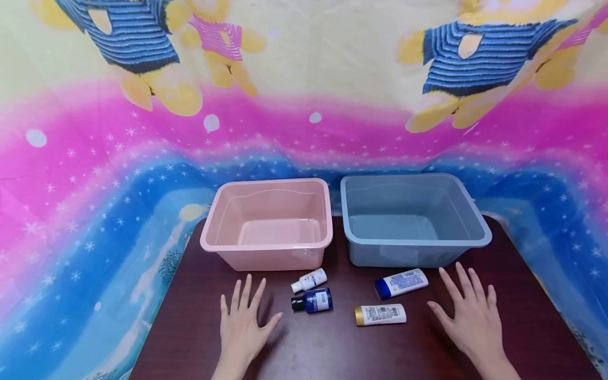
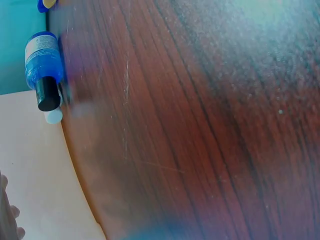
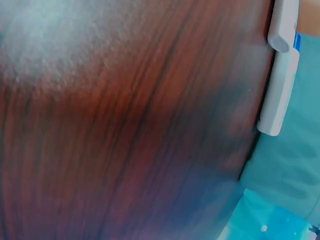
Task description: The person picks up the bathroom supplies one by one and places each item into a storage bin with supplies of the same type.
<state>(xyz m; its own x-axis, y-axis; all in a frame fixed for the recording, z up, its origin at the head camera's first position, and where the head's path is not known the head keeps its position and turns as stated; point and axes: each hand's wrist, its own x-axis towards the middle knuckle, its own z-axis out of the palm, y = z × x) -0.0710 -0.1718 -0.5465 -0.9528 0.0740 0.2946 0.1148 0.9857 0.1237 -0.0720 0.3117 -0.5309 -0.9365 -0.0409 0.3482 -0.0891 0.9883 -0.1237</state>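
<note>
My left hand (image 1: pixel 243 322) is held with fingers spread at the left, holding nothing. Nearest to it lie a dark blue bottle (image 1: pixel 317 300) with a black cap and a small white bottle (image 1: pixel 311 279), both on their sides. On the right, my right hand (image 1: pixel 470 316) also has its fingers spread and holds nothing. Beside it lie a white bottle with a blue cap (image 1: pixel 404 283) and a white bottle with a gold cap (image 1: pixel 382 314). The left wrist view shows the blue bottle (image 2: pixel 44 60) and a few fingertips (image 2: pixel 15 211); in the right wrist view two white bottles (image 3: pixel 279 95) appear.
Behind the bottles stand a pink basin (image 1: pixel 271 258) on the left and a grey-blue basin (image 1: pixel 404 256) on the right, side by side. All rest on a dark brown wooden table (image 1: pixel 332 353). A printed cloth (image 1: pixel 304 121) with bears hangs behind and around the table.
</note>
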